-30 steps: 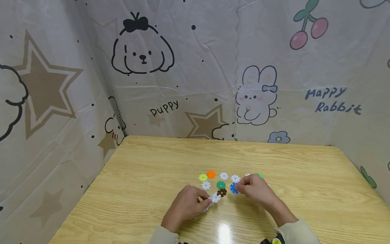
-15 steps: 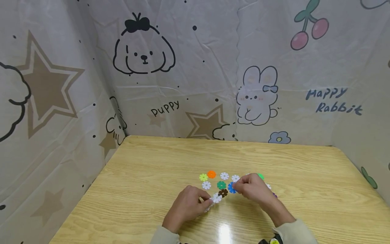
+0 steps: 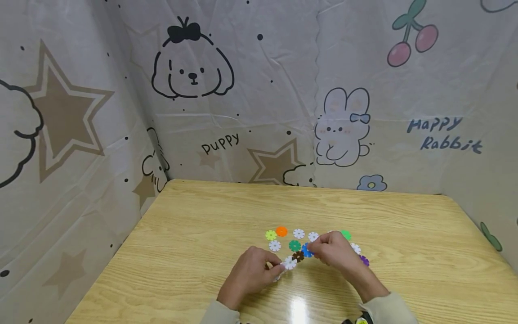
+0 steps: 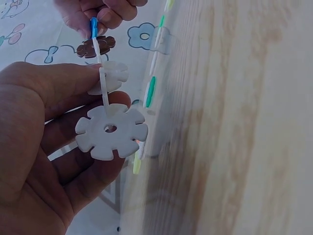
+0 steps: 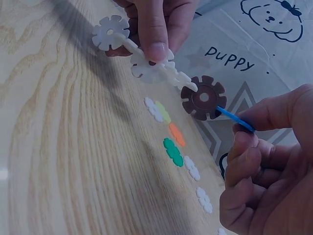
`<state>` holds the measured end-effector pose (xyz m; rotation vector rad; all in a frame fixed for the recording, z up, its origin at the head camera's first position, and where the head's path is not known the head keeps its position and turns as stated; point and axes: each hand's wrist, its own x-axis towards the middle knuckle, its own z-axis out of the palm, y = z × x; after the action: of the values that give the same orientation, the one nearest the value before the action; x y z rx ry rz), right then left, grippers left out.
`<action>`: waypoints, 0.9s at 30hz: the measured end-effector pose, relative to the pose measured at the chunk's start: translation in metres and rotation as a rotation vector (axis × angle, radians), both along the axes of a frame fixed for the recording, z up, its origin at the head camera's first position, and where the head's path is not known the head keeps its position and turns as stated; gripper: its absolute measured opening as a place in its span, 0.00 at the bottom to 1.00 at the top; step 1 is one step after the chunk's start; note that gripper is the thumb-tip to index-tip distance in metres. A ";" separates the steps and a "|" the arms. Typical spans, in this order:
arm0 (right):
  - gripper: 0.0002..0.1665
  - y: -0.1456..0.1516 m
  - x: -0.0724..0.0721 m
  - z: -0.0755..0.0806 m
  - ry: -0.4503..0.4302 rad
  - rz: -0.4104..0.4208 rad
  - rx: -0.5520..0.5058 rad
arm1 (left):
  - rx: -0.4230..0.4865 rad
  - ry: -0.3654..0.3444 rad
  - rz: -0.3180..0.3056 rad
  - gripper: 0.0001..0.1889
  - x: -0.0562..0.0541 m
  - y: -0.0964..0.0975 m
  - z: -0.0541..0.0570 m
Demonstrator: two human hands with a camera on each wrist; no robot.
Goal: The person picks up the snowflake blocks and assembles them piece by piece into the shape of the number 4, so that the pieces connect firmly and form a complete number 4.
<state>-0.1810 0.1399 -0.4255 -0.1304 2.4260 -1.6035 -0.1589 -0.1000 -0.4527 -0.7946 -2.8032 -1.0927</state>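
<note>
My left hand pinches a chain of white notched plastic discs slotted into one another at angles, held above the tabletop. At the chain's far end sits a brown notched disc, joined to a white one. Between thumb and index finger, my right hand pinches a blue notched disc, seen edge-on in the right wrist view. The blue disc's edge meets the brown disc's rim at a notch. Part of the blue disc is covered by the right fingertips.
Loose discs lie flat on the wooden table beyond the hands: orange, yellow-green, dark green, bright green, purple and several white ones. A printed curtain encloses the table's back and sides.
My right hand has brought the blue disc leftward from a small gap to the brown disc's edge. The left hand, still holding the chain, has shifted very slightly right.
</note>
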 end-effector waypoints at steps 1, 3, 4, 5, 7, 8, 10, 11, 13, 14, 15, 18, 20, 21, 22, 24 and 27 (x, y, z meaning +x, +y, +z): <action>0.18 0.000 0.000 0.000 -0.003 -0.004 -0.005 | 0.000 0.006 0.000 0.06 0.000 0.000 0.000; 0.18 -0.001 0.000 -0.001 -0.011 -0.009 -0.012 | 0.003 0.018 0.000 0.05 0.000 0.001 -0.001; 0.19 -0.002 0.000 -0.001 -0.012 -0.009 -0.014 | 0.004 0.023 0.001 0.05 0.000 0.002 0.000; 0.19 -0.002 0.000 -0.001 -0.011 -0.011 -0.012 | 0.003 0.032 0.003 0.05 0.000 0.002 -0.001; 0.19 -0.003 0.001 -0.002 -0.008 -0.018 -0.006 | -0.003 0.055 0.007 0.05 0.001 0.003 -0.001; 0.19 -0.004 0.001 -0.002 -0.007 -0.021 -0.002 | -0.008 0.070 0.009 0.05 0.001 0.003 -0.001; 0.20 -0.005 0.001 -0.003 0.006 -0.026 0.000 | -0.018 0.103 0.016 0.05 0.002 0.003 0.000; 0.20 -0.005 0.001 -0.004 0.014 -0.032 0.002 | -0.023 0.123 0.019 0.05 0.002 0.004 -0.001; 0.20 -0.006 0.002 -0.005 0.027 -0.044 -0.003 | -0.026 0.160 0.023 0.04 0.002 0.004 -0.001; 0.20 -0.007 0.002 -0.006 0.029 -0.054 -0.003 | -0.025 0.175 0.025 0.04 0.002 0.005 -0.001; 0.20 -0.007 0.003 -0.006 0.038 -0.064 -0.004 | -0.025 0.192 0.027 0.04 0.002 0.005 -0.001; 0.20 -0.009 0.004 -0.007 0.051 -0.094 -0.009 | -0.019 0.234 0.035 0.05 0.002 0.006 -0.002; 0.20 -0.010 0.004 -0.008 0.051 -0.114 -0.011 | -0.013 0.256 0.041 0.06 0.003 0.007 -0.003; 0.20 -0.011 0.004 -0.008 0.053 -0.122 -0.016 | -0.009 0.263 0.046 0.06 0.003 0.007 -0.003; 0.20 -0.012 0.004 -0.008 0.051 -0.128 -0.019 | -0.003 0.265 0.049 0.06 0.003 0.008 -0.003; 0.19 -0.012 0.005 -0.009 0.050 -0.142 -0.029 | 0.005 0.268 0.057 0.07 0.003 0.008 -0.004; 0.19 -0.014 0.005 -0.011 0.049 -0.160 -0.046 | 0.015 0.266 0.067 0.08 0.003 0.008 -0.005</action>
<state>-0.1759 0.1264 -0.4368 0.0177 2.4928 -1.7431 -0.1560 -0.0919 -0.4573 -0.7742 -2.5782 -0.9205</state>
